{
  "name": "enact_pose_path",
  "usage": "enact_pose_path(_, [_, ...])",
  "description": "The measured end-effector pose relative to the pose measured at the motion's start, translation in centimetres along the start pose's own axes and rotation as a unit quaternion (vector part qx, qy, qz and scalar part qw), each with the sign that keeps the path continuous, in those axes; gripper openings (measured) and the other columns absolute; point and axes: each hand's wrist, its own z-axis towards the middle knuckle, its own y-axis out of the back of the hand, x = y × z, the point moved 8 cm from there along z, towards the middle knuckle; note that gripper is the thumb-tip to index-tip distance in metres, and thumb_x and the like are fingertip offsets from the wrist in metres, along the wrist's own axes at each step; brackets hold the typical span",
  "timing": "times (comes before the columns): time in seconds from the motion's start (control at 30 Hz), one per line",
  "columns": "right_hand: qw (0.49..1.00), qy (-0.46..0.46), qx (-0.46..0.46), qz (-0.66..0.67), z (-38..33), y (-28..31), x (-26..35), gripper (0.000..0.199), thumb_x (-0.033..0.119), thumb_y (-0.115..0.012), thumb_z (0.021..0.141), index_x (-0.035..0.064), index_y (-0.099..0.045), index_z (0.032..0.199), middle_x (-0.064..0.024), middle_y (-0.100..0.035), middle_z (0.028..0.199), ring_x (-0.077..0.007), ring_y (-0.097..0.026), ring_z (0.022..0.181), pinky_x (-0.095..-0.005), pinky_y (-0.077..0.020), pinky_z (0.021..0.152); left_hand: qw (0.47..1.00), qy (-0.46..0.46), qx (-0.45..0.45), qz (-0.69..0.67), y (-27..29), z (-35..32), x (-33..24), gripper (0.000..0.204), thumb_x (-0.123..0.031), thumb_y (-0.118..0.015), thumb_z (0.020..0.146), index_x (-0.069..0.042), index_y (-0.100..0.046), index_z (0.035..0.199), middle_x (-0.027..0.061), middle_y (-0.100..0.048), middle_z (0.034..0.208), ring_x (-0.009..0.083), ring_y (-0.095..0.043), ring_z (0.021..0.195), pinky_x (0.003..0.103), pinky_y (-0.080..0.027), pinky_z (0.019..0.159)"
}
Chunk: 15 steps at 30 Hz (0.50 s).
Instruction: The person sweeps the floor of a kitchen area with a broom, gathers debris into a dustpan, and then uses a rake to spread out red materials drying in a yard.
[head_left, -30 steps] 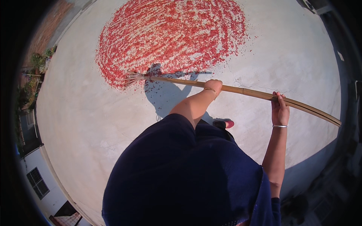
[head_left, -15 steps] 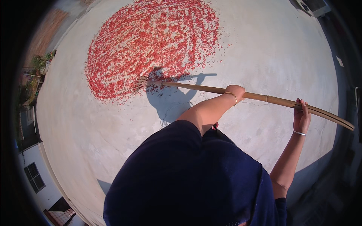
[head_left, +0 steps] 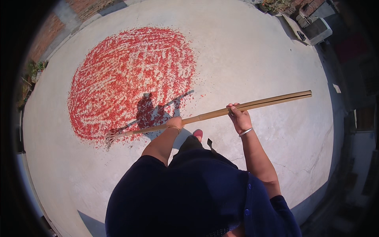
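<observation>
A long bamboo rake (head_left: 213, 114) lies slantwise across my front, its head low at the left and its split butt end raised to the right. Around the middle of the pole my left hand (head_left: 175, 122) is closed. Further toward the butt, my right hand (head_left: 239, 118) grips the same pole, fingers over its far side. The splayed tines (head_left: 111, 136) rest at the near left edge of a broad round layer of small red and pale pieces (head_left: 134, 75), spread thinly on the ground. Streaks of bare ground run through the layer.
Pale concrete (head_left: 244, 51) surrounds the red layer. My shadow (head_left: 147, 108) falls on its near part. A pink shoe (head_left: 198, 134) shows below the pole. Green plants (head_left: 36, 68) line the left edge; a pale box-like object (head_left: 318, 31) stands at the far right.
The rake head has come nearer and the pole has swung, its butt end now tilting away instead of toward me. Both hands keep their hold. My view has shifted, showing the whole red layer.
</observation>
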Motion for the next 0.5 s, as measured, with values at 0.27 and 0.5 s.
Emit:
enact_pose_path(0.27, [0.997, 0.065, -0.031, -0.035, 14.4, 5.6, 19.7, 0.012, 0.000, -0.050, 0.084, 0.0047, -0.047, 0.095, -0.0078, -0.058, 0.092, -0.0209, -0.056, 0.094, -0.0346, -0.0440, 0.087, 0.998, -0.053, 0.001, -0.042, 9.5, 13.7, -18.7, 0.029, -0.033, -0.064, 0.075, -0.007, -0.063, 0.089, 0.0129, -0.063, 0.089, 0.0291, -0.060, 0.084, 0.040, -0.048, 0.073])
enact_pose_path(0.5, [0.978, 0.200, -0.044, -0.031, 27.2, 17.1, 42.3, 0.023, 0.001, -0.055, 0.081, 0.0016, -0.044, 0.102, -0.0090, -0.055, 0.089, -0.0213, -0.055, 0.090, -0.0341, -0.0440, 0.084, 0.984, -0.161, -0.029, -0.065, 16.1, 29.2, -42.9, 0.034, -0.039, -0.063, 0.075, -0.007, -0.062, 0.086, 0.0111, -0.063, 0.083, 0.0280, -0.060, 0.081, 0.040, -0.047, 0.072])
